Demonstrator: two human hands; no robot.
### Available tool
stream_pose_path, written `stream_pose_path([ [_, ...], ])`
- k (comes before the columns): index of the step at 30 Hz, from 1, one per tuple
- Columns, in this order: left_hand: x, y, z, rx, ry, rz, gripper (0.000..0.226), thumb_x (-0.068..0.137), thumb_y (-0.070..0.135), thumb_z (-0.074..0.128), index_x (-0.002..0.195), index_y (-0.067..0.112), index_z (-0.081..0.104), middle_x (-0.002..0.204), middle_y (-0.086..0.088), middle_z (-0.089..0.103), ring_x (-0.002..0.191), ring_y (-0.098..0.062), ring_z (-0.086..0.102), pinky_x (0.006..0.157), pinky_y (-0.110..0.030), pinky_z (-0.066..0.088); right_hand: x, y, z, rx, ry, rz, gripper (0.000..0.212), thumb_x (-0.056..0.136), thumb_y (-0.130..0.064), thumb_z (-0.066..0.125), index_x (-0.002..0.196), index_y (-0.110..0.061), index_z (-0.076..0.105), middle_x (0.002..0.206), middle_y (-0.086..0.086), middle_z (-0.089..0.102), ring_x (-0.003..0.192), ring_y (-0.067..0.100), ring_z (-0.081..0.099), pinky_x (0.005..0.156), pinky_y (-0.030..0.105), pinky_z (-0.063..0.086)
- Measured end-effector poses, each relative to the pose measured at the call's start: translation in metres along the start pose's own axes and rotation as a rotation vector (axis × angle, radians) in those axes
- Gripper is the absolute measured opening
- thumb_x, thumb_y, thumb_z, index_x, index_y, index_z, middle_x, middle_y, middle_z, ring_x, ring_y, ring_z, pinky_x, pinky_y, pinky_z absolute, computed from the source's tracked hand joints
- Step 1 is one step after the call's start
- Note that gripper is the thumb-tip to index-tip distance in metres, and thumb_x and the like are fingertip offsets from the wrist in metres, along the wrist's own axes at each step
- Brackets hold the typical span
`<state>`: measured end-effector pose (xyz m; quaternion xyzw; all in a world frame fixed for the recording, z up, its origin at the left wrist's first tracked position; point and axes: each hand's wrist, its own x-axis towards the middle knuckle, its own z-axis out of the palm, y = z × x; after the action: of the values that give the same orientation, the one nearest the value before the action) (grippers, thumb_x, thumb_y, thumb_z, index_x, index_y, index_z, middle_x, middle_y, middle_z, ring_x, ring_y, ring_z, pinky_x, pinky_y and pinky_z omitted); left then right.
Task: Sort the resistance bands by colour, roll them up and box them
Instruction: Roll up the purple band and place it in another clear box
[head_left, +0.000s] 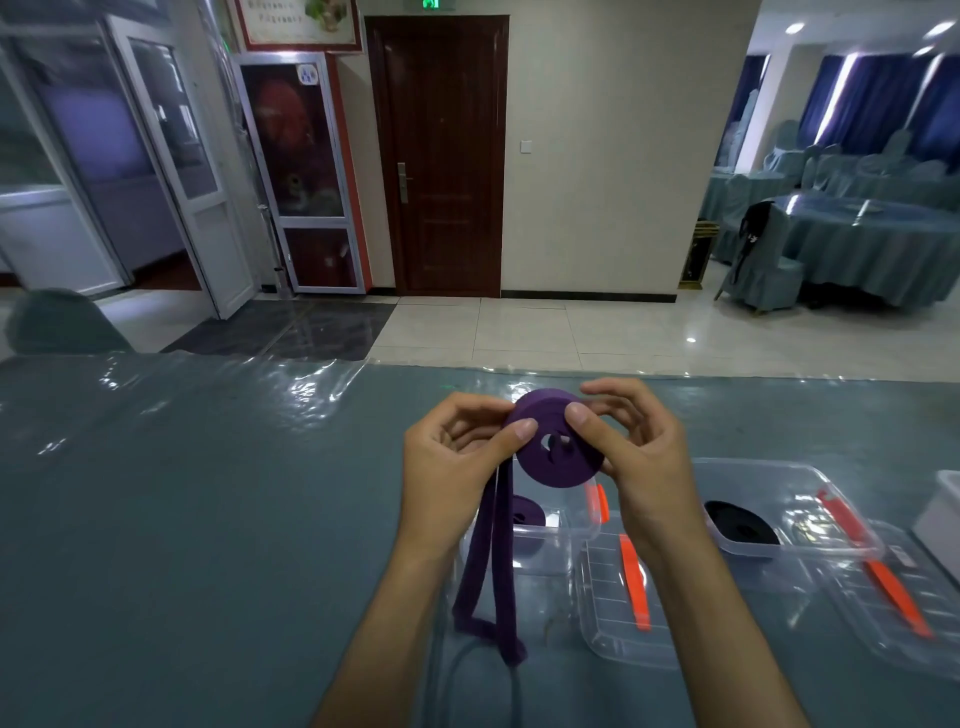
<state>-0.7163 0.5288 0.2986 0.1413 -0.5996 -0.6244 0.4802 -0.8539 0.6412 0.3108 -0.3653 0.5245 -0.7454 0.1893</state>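
Purple band half-rolled, held above the table.
Left hand and right hand pinch the coil — its tail hangs loose; a slackened thumb could let it unwind, perhaps missing the box beneath.

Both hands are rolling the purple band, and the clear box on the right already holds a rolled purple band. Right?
Not quite. The head view shows the right-hand clear box holding a rolled black band, not purple. Both the left hand and right hand do grip the purple band.
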Motion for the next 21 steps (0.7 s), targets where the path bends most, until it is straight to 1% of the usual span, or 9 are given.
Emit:
stream_pose_path([
  [2, 0.001, 0.000, -0.001, -0.025, 0.000, 0.009, 0.026, 0.077, 0.016, 0.093, 0.097, 0.024, 0.078, 0.099, -0.006, 0.081, 0.093, -0.021, 0.079, 0.082, -0.021, 0.060, 0.002, -0.002, -0.003, -0.013, -0.077, 0.043, 0.022, 0.084, -0.028, 0.080, 0.105, -0.025, 0.078, 0.099, 0.001, 0.076, 0.091, 0.023, 0.075, 0.073, 0.035, 0.065],
  [5, 0.003, -0.003, 0.001, -0.018, -0.026, 0.018, 0.029, 0.077, 0.010, 0.093, 0.097, 0.023, 0.078, 0.098, -0.007, 0.081, 0.092, -0.020, 0.079, 0.081, -0.020, 0.060, 0.005, -0.002, -0.012, -0.056, -0.140, 0.092, 0.012, 0.090, -0.017, 0.077, 0.101, -0.023, 0.077, 0.102, 0.007, 0.076, 0.095, 0.027, 0.075, 0.078, 0.042, 0.066],
  [6, 0.004, -0.004, 0.002, -0.011, -0.034, 0.017, 0.028, 0.076, 0.010, 0.093, 0.097, 0.023, 0.078, 0.098, -0.007, 0.081, 0.091, -0.019, 0.079, 0.081, -0.020, 0.060, 0.005, -0.003, -0.015, -0.070, -0.156, 0.100, 0.012, 0.090, -0.015, 0.078, 0.099, -0.024, 0.076, 0.103, 0.008, 0.076, 0.095, 0.028, 0.076, 0.078, 0.043, 0.066],
  [9, 0.004, -0.007, 0.004, 0.000, -0.061, 0.013, 0.024, 0.077, 0.011, 0.093, 0.094, 0.022, 0.080, 0.097, -0.007, 0.081, 0.091, -0.021, 0.080, 0.079, -0.021, 0.061, 0.006, -0.009, -0.019, -0.090, -0.201, 0.095, 0.020, 0.082, -0.021, 0.086, 0.095, -0.025, 0.072, 0.102, 0.010, 0.078, 0.091, 0.028, 0.078, 0.069, 0.037, 0.065],
  [11, 0.005, -0.008, 0.003, -0.004, -0.099, -0.012, 0.022, 0.080, 0.012, 0.091, 0.098, 0.020, 0.082, 0.100, -0.008, 0.082, 0.095, -0.022, 0.080, 0.082, -0.022, 0.061, 0.006, -0.011, -0.021, -0.112, -0.164, 0.026, 0.025, 0.079, -0.022, 0.090, 0.097, -0.027, 0.074, 0.101, 0.008, 0.078, 0.094, 0.024, 0.077, 0.066, 0.034, 0.064],
  [14, 0.007, -0.009, -0.001, 0.007, -0.205, -0.069, 0.033, 0.084, 0.012, 0.087, 0.116, 0.021, 0.081, 0.111, -0.006, 0.081, 0.108, -0.022, 0.077, 0.090, -0.025, 0.060, 0.005, -0.008, -0.018, -0.090, -0.074, -0.043, 0.028, 0.079, -0.025, 0.085, 0.105, -0.031, 0.077, 0.104, 0.003, 0.079, 0.100, 0.019, 0.076, 0.068, 0.031, 0.064],
  [16, 0.010, -0.006, -0.006, 0.007, -0.231, -0.074, 0.038, 0.083, 0.012, 0.088, 0.119, 0.022, 0.081, 0.113, -0.005, 0.081, 0.109, -0.022, 0.077, 0.091, -0.025, 0.060, 0.002, -0.004, -0.015, -0.048, -0.070, -0.031, 0.026, 0.081, -0.022, 0.083, 0.106, -0.022, 0.075, 0.106, 0.000, 0.079, 0.097, 0.018, 0.078, 0.069, 0.028, 0.064],
  [19, 0.010, -0.006, -0.007, 0.052, -0.133, -0.015, 0.036, 0.077, 0.019, 0.094, 0.110, 0.025, 0.082, 0.105, -0.003, 0.082, 0.099, -0.021, 0.079, 0.086, -0.023, 0.061, 0.001, -0.001, -0.015, -0.063, -0.134, 0.023, 0.033, 0.079, -0.018, 0.085, 0.101, -0.008, 0.062, 0.103, 0.006, 0.081, 0.094, 0.022, 0.080, 0.072, 0.027, 0.064],
  [21, 0.005, -0.012, -0.005, 0.037, -0.047, 0.010, 0.031, 0.075, 0.021, 0.096, 0.103, 0.024, 0.082, 0.101, -0.005, 0.082, 0.096, -0.021, 0.080, 0.083, -0.022, 0.061, 0.002, -0.001, -0.016, -0.085, -0.159, 0.030, 0.037, 0.077, -0.017, 0.087, 0.098, -0.009, 0.059, 0.101, 0.010, 0.081, 0.090, 0.027, 0.080, 0.070, 0.029, 0.064],
])
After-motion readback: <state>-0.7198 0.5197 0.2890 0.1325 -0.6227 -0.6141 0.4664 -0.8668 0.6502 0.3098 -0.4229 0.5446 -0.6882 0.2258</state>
